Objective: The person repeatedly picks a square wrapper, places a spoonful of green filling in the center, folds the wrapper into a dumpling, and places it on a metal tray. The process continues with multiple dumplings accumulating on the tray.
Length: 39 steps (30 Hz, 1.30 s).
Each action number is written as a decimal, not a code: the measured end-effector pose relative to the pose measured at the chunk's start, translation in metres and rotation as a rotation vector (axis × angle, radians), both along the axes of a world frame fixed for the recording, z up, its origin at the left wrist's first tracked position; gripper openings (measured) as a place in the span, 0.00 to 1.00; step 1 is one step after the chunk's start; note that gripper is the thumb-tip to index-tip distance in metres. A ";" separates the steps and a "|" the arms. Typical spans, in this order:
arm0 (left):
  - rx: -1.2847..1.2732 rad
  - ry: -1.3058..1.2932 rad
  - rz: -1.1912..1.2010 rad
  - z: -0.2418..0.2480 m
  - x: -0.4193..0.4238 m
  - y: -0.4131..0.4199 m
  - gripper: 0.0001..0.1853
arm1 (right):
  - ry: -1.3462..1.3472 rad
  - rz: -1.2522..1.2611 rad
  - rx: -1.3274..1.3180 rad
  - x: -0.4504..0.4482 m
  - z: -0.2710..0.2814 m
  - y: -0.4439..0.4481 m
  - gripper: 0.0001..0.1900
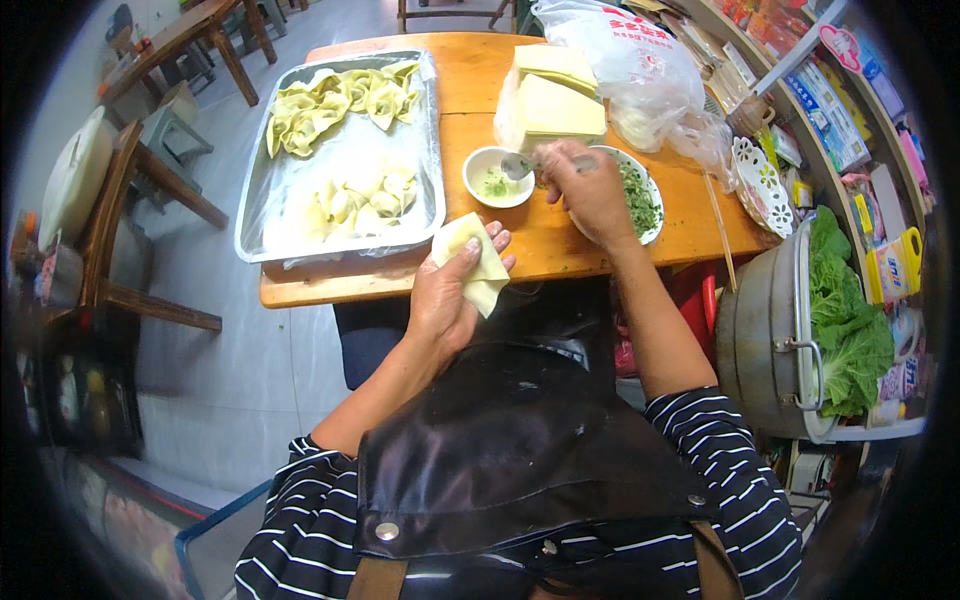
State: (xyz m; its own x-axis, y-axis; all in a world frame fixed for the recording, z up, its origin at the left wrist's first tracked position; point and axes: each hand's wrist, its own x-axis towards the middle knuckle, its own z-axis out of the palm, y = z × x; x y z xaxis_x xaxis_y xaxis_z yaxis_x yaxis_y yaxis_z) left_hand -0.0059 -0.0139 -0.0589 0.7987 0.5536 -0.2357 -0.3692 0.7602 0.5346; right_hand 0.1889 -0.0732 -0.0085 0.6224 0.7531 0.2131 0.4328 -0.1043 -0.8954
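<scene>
My left hand holds a pale yellow dough wrapper across its palm, the thumb pressing on it. Between the fingers of my right hand is a metal spoon, its bowl over the right side of a small white bowl. That bowl contains clear liquid with green bits. Partly hidden behind my right hand, a larger white bowl is filled with chopped greens. Two stacks of yellow wrappers lie in a plastic bag behind the bowls.
Folded wontons lie in two groups on a film-lined metal tray on the wooden table. Plastic bags crowd the back right. At right stand a metal pot, leafy cabbage and loaded shelves. A wooden chair is at left.
</scene>
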 end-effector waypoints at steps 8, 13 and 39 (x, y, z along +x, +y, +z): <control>0.122 -0.039 -0.118 0.007 -0.008 0.010 0.22 | 0.236 -0.013 0.008 -0.001 0.007 -0.002 0.12; 0.190 -0.057 -0.266 0.014 -0.010 0.020 0.25 | 0.365 0.202 0.051 0.003 0.047 -0.038 0.14; 0.044 -0.120 -0.523 0.029 -0.011 0.027 0.31 | 0.184 0.402 -0.066 -0.003 0.067 -0.059 0.11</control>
